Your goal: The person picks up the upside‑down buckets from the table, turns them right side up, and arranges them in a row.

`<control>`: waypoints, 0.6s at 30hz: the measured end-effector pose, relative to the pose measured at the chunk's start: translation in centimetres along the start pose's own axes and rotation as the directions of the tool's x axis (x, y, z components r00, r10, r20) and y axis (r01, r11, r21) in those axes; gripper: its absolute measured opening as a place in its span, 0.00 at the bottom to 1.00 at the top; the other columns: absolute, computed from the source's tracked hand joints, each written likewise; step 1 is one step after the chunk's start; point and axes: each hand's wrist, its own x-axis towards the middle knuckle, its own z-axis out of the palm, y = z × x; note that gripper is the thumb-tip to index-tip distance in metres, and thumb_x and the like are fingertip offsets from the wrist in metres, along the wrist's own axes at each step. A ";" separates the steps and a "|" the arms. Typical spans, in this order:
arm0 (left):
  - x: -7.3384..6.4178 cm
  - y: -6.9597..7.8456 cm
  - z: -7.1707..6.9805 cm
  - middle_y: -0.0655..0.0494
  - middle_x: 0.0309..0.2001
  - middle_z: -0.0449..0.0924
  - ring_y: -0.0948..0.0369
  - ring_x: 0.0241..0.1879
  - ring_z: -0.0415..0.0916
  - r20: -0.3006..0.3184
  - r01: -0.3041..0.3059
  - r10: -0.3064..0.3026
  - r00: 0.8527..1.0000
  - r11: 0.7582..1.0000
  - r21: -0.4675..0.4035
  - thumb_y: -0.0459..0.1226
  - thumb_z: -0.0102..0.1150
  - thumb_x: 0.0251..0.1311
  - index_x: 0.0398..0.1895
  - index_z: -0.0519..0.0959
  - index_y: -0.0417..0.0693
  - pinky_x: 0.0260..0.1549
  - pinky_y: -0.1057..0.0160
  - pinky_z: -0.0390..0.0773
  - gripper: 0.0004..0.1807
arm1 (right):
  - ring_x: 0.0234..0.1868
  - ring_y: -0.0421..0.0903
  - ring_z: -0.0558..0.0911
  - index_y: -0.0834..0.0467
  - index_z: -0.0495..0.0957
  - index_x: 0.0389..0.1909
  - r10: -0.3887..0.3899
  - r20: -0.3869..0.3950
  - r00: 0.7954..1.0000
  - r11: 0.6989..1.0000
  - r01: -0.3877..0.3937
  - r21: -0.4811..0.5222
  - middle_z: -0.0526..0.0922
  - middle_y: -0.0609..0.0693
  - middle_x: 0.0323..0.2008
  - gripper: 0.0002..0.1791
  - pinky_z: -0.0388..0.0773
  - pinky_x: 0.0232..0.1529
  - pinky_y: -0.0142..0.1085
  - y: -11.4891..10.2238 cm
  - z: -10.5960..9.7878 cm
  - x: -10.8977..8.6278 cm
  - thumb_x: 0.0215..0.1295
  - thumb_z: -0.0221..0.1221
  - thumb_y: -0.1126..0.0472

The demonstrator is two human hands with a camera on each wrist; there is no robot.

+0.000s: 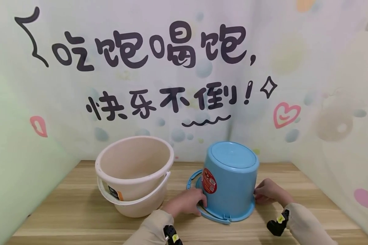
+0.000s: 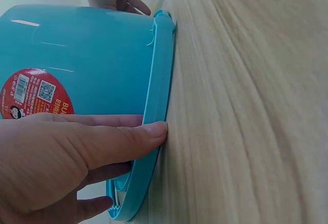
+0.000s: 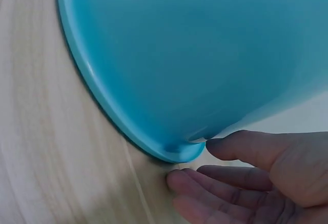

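A light-blue plastic bucket (image 1: 233, 183) stands upside down on the table, its round base on top and a red label on its side. Its blue handle (image 2: 160, 80) lies low around the rim. My left hand (image 1: 187, 201) grips the bucket low on its left side, thumb across the handle and fingers behind it. On the opposite side my right hand (image 1: 273, 192) holds the rim at table level. In the right wrist view the right thumb (image 3: 241, 148) touches the rim, with the curled fingertips right below it.
Left of the blue bucket, a cream bucket (image 1: 135, 204) stands upright with its handle hanging at the front. Both are on a wood-grain table (image 1: 64, 211). A pale printed wall (image 1: 159, 78) with dark lettering rises behind, and side walls flank the table.
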 end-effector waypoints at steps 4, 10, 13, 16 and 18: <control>0.2 0.1 0.0 0.66 0.34 0.70 0.69 0.36 0.66 0.007 0.008 -0.008 1.000 1.000 -0.001 0.37 0.71 0.43 0.31 0.80 0.55 0.39 0.69 0.69 0.11 | 0.22 0.47 0.81 0.76 0.76 0.35 0.009 -0.005 1.000 1.000 -0.009 -0.022 0.80 0.56 0.21 0.09 0.79 0.26 0.39 0.0 0.2 0.2 0.55 0.55 0.73; 0.2 0.2 -0.3 0.65 0.34 0.70 0.68 0.37 0.66 0.017 0.011 -0.011 1.000 1.000 0.000 0.37 0.70 0.44 0.30 0.79 0.55 0.40 0.69 0.68 0.10 | 0.21 0.46 0.79 0.74 0.77 0.30 -0.009 -0.028 1.000 0.996 0.007 -0.087 0.78 0.54 0.19 0.07 0.79 0.24 0.39 0.2 0.7 0.5 0.47 0.56 0.77; 0.1 0.3 -0.4 0.65 0.34 0.70 0.68 0.37 0.66 0.027 0.016 -0.016 1.000 1.000 -0.005 0.37 0.70 0.45 0.31 0.79 0.55 0.40 0.69 0.68 0.10 | 0.20 0.45 0.77 0.72 0.77 0.28 -0.023 -0.038 0.999 0.992 0.018 -0.129 0.76 0.53 0.18 0.08 0.78 0.23 0.38 0.2 1.1 0.7 0.43 0.55 0.78; 0.1 0.5 -0.5 0.65 0.34 0.69 0.68 0.37 0.66 0.036 0.028 -0.028 0.999 0.999 -0.015 0.37 0.70 0.46 0.31 0.79 0.55 0.41 0.69 0.69 0.09 | 0.19 0.45 0.76 0.72 0.78 0.27 -0.026 -0.049 0.998 0.990 0.018 -0.142 0.75 0.53 0.17 0.09 0.78 0.22 0.38 0.3 1.3 0.8 0.42 0.54 0.79; 0.0 0.6 -0.5 0.65 0.35 0.69 0.68 0.37 0.66 0.039 0.034 -0.033 0.999 0.999 -0.020 0.38 0.70 0.46 0.31 0.79 0.55 0.41 0.68 0.69 0.10 | 0.19 0.45 0.76 0.72 0.78 0.27 -0.038 -0.052 0.998 0.990 0.031 -0.139 0.75 0.53 0.17 0.08 0.78 0.22 0.38 0.5 1.3 0.9 0.42 0.54 0.79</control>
